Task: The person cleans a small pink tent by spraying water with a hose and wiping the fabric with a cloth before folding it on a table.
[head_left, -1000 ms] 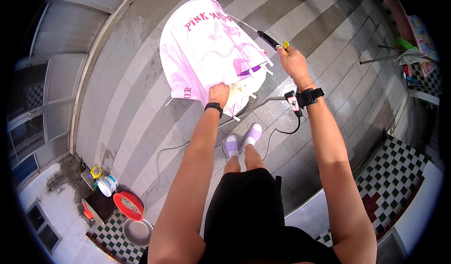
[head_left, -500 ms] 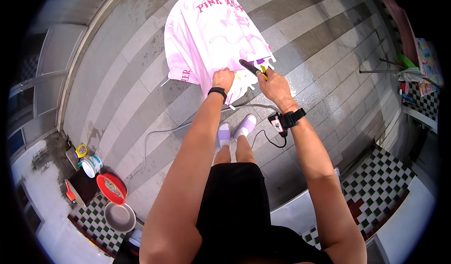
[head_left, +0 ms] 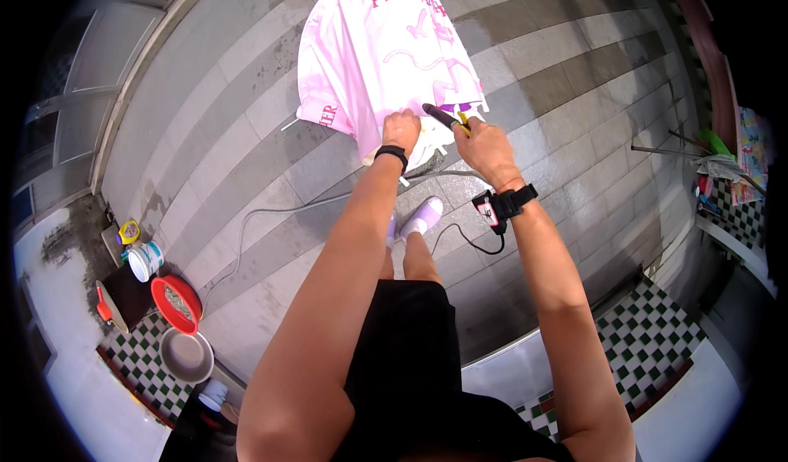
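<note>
A pink printed cloth (head_left: 369, 59) hangs draped over a white-tubed frame in front of me, its near edge low by my hands. My left hand (head_left: 400, 129) is closed on that near edge, with the fingertips partly hidden. In my right hand (head_left: 486, 148) is a spray nozzle (head_left: 443, 117) with a long black barrel and yellow parts, its tip pointing up and left close to the cloth. A grey hose (head_left: 328, 201) crosses the floor and leads up behind my right hand. Purple and pale yellow fabric shows under the cloth's edge beside the nozzle.
Wet tiles (head_left: 558, 125) surround the frame. At lower left stand a white bucket (head_left: 146, 261), a red basin (head_left: 176, 304) and a grey basin (head_left: 187, 355). A rack leg (head_left: 661, 151) and a green item (head_left: 716, 143) are at the far right. My slippers (head_left: 424, 216) are below.
My left foot has shifted, and its slipper is now mostly hidden behind my left arm. Both hands keep their grips on the cloth edge and the nozzle; the view has shifted slightly.
</note>
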The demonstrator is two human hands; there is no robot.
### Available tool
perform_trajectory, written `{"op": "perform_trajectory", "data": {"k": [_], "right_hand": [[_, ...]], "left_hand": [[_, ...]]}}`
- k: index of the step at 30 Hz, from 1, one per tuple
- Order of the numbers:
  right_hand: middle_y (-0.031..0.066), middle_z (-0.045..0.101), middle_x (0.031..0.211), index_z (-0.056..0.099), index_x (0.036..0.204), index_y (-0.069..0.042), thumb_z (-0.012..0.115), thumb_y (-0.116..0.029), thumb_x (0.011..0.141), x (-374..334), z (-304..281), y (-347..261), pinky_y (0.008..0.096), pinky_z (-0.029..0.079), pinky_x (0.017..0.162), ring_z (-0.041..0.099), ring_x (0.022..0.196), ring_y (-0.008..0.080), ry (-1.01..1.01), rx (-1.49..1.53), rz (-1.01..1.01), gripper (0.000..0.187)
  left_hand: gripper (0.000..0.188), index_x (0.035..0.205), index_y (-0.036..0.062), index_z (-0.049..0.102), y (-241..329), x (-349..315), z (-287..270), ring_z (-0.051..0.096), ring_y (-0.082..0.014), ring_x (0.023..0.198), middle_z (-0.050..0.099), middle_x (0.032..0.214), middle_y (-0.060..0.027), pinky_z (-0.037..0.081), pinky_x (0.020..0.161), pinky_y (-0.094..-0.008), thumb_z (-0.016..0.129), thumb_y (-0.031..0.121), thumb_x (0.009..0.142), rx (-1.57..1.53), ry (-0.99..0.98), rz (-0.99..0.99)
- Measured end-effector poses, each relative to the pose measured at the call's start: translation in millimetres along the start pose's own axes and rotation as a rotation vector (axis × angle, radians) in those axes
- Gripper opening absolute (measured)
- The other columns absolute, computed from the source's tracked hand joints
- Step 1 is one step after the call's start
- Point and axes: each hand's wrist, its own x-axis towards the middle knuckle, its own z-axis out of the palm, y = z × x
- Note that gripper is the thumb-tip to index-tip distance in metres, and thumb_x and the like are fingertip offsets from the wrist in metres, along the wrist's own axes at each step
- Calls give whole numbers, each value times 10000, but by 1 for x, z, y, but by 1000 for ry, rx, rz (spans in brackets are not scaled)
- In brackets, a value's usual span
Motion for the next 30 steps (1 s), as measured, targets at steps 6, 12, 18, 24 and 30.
{"op": "perform_trajectory", "data": {"k": [6, 12, 18, 24, 30], "right_hand": [[282, 679, 874, 638, 1042, 4, 534, -366, 921, 31, 24, 21, 534, 520, 778, 661, 836, 462, 111, -31, 56, 403], [293, 663, 814, 626, 966, -3, 566, -348, 912, 43, 26, 0, 548, 515, 728, 649, 797, 475, 154, 43, -144, 354], [279, 669, 817, 623, 951, 13, 553, -341, 919, 60, 36, -59, 511, 533, 734, 666, 805, 444, 87, -57, -279, 362], [275, 671, 799, 629, 942, 13, 553, -340, 926, 76, 61, -104, 517, 534, 725, 668, 795, 446, 75, -83, -300, 361], [266, 674, 797, 642, 973, 21, 547, -346, 922, 77, 81, -111, 518, 533, 731, 671, 789, 441, 1, -123, -349, 383]], "left_hand": [[149, 908, 108, 692, 2, 17, 9, 644, -253, 832, 624, 915, -70, 525, 716, -381, 558, 118, 843, -34, 56, -29], [189, 965, 131, 691, 6, 33, 5, 477, -248, 1103, 602, 938, -34, 387, 926, -440, 554, 108, 836, -292, 215, -108], [548, 1206, 144, 624, -9, -1, 36, 369, -349, 1286, 446, 1309, -134, 320, 1094, -508, 596, -53, 696, -731, 332, -258], [628, 1313, 1, 466, -44, -24, 57, 395, -380, 1304, 440, 1332, -214, 371, 1089, -412, 574, -79, 699, -926, 244, -292], [508, 1222, 7, 549, -39, -53, 47, 504, -363, 1206, 540, 1232, -204, 434, 1022, -413, 618, -22, 720, -965, 152, -383]]}}
